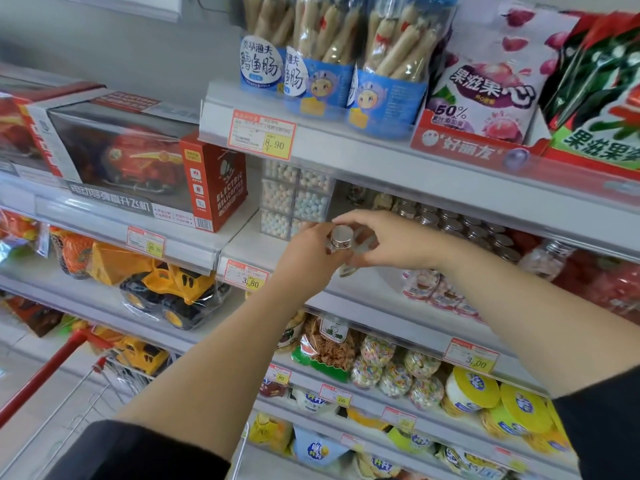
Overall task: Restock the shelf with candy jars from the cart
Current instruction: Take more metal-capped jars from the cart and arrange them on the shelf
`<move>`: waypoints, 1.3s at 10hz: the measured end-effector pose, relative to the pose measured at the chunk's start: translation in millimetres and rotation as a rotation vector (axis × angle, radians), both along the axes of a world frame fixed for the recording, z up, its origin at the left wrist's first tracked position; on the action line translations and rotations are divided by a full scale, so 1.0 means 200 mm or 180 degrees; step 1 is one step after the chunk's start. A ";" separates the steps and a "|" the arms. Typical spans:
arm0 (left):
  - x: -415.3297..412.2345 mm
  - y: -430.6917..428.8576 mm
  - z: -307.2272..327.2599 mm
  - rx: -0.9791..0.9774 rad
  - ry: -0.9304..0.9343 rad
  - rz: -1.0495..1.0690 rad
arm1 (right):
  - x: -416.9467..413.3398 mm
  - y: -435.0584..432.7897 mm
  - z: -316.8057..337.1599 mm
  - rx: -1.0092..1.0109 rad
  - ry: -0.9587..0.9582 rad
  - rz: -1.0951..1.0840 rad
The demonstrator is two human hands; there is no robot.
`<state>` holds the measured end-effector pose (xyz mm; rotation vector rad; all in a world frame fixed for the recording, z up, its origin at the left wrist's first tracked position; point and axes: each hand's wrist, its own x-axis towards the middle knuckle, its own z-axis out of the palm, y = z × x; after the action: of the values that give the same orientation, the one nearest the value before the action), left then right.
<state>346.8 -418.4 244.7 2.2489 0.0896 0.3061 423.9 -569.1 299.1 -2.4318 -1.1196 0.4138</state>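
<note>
A small clear candy jar (341, 239) with a silver lid is held between both hands at the front of the middle shelf (263, 247). My left hand (308, 258) grips its body from the left and below. My right hand (377, 239) curls over it from the right, fingers around the lid and upper part. Further back on the same shelf stand several more silver-lidded jars (460, 226) in a row. The red-handled cart (79, 372) shows at the lower left.
Clear stacked boxes of small candy balls (294, 199) stand just left of the jar. A red toy helicopter box (138, 161) sits on the neighbouring shelf. The upper shelf edge (381, 161) overhangs the hands. Price tags line the shelf fronts; snack tubs fill the lower shelves.
</note>
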 end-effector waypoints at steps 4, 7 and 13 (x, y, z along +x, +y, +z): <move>0.00 -0.03 -0.09 0.0020 0.0082 -0.0055 | 0.16 -0.13 -0.10 0.0005 -0.0810 -0.0635; -0.05 0.03 -0.23 0.1707 0.0622 -0.0250 | 0.40 -0.25 -0.19 -0.0279 -0.1030 -0.1513; -0.05 0.05 -0.25 0.1699 0.0572 -0.0303 | 0.39 -0.25 -0.22 -0.0674 -0.1699 -0.2097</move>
<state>337.2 -409.2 195.0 2.7975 -0.0077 0.0777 501.0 -618.7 255.0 -2.9998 -0.3847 -0.3613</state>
